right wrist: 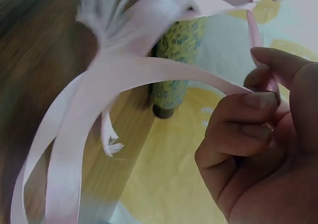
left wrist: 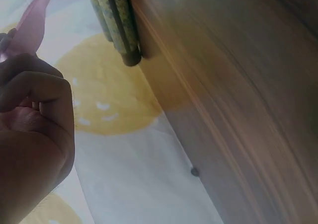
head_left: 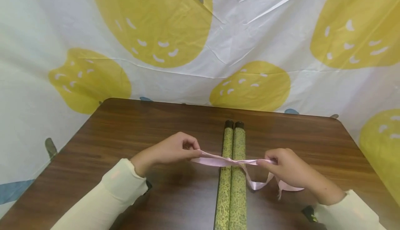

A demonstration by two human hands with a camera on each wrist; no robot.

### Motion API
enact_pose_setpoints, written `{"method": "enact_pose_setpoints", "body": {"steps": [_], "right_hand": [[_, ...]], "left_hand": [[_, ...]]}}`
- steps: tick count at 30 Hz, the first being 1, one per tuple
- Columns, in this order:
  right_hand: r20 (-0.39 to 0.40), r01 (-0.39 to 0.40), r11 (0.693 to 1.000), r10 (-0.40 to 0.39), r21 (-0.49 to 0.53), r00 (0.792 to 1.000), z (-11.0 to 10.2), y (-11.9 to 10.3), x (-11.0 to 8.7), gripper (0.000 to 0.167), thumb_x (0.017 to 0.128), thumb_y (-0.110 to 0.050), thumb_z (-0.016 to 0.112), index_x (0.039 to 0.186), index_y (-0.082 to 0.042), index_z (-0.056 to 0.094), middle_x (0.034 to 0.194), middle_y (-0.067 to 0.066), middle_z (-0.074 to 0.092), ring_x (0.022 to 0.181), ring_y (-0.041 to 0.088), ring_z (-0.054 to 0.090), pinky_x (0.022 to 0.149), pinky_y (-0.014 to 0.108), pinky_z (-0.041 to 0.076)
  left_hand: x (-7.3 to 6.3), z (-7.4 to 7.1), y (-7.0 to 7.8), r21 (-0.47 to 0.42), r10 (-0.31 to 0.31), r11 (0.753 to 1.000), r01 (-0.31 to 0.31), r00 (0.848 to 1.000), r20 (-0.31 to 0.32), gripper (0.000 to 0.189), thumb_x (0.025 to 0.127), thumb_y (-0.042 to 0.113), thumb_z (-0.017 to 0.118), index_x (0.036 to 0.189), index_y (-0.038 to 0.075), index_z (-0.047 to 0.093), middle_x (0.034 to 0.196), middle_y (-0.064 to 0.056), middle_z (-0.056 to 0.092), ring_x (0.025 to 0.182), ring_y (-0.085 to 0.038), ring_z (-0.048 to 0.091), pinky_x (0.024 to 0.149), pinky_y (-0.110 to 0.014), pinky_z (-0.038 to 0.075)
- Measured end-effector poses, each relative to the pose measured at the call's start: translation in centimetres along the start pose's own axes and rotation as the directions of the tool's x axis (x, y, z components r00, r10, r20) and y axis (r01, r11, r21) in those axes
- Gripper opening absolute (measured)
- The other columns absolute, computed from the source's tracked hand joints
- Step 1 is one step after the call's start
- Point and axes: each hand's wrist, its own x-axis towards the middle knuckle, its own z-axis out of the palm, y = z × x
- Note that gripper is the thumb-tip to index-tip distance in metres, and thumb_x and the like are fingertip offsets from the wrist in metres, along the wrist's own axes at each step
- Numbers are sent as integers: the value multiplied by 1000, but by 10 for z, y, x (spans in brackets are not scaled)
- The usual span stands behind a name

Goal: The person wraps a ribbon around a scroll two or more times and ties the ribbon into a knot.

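Two long scrolls (head_left: 239,146) in green-yellow patterned cloth, with dark end knobs, lie side by side on the table. Across their middle runs a pale pink ribbon (head_left: 215,161), crossed over itself on top of them. My left hand (head_left: 175,150) pinches the ribbon left of the scrolls; in the left wrist view its fingers are curled around the pink band (left wrist: 31,30). To the right, my right hand (head_left: 287,165) pinches another stretch between thumb and fingers. Below that hand hang a loop and loose tails, and the right wrist view shows their frayed ends (right wrist: 112,143).
The scrolls rest on a brown wood-grain table (head_left: 150,118) with rounded far corners. Behind it hangs a white cloth (head_left: 175,84) printed with large yellow fruit. Cream sleeves (head_left: 103,191) cover both forearms.
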Motion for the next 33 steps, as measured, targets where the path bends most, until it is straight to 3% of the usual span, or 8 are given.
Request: {"method": "enact_pose_setpoints", "body": {"steps": [5,12,20,25,33], "right_hand": [[-3,-18,1000,18,-18,1000,-6,5,-5,43,97,-35,65,62,-16,47,55,-13,36,49,0,34,47,21,34],[-31,-47,998,46,-34,998,-16,10,-14,43,97,-33,65,62,-16,46,56,-14,34,49,1,38,47,21,35],[67,-145,983,139,109,988,-26,17,-22,45,99,-36,61,68,-8,47,52,-5,48,42,11,56,37,19,36],[94,-183,973,171,140,981,-32,18,-25,47,99,-38,60,69,-8,41,47,-2,47,35,11,49,33,27,42],[102,-171,978,160,120,982,-36,23,-25,48,101,-39,57,69,-8,37,49,1,53,37,18,58,36,38,49]], "left_hand": [[-7,-10,-7,52,-2,999,3,1000,-31,17,94,28,69,84,15,71,66,8,49,67,-10,45,61,-25,39],[-19,-25,-15,64,-44,997,49,995,-86,18,93,28,69,86,12,72,66,8,48,65,-11,42,56,-24,34],[-33,-45,-27,90,-72,992,83,990,-120,24,98,29,62,84,11,71,62,6,41,58,-11,34,51,-23,27],[-39,-54,-33,111,-86,988,104,984,-159,33,99,31,61,74,9,63,61,6,34,58,-10,32,52,-24,27],[-45,-63,-40,100,-117,986,137,976,-183,42,98,32,63,67,5,54,59,7,32,57,-9,31,52,-23,25]]}}
